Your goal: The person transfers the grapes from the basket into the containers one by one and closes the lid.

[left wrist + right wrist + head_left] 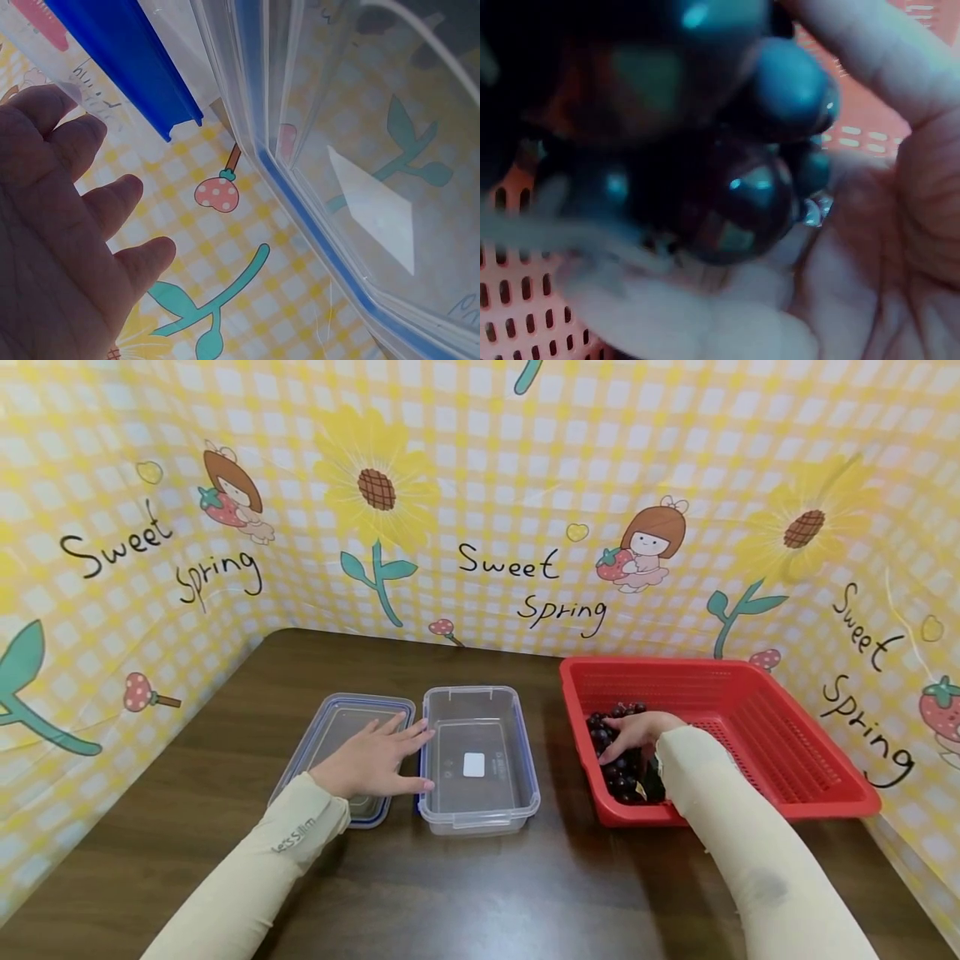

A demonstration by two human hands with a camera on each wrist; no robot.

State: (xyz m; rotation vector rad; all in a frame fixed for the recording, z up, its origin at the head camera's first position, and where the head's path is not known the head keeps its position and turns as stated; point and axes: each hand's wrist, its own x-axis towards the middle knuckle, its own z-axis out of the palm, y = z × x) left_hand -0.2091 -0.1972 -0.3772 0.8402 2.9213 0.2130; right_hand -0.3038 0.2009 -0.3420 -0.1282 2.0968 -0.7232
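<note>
A clear container [480, 793] with no lid on stands mid-table, a white label on its base. My left hand [372, 760] has its fingers spread at the container's left edge, above the lid [330, 727] with a blue seal. Inside the red basket [817, 760], my right hand [637, 731] curls its fingers round a bunch of dark grapes [622, 785] at the left side. Close up in the right wrist view, dark round grapes [735, 195] lie between the thumb and fingers of the right hand [870, 247].
The brown wooden table [465, 893] is bounded at the back and sides by a yellow checked cloth [480, 485] with printed flowers and figures. The basket stands near the back right, its right part bare inside.
</note>
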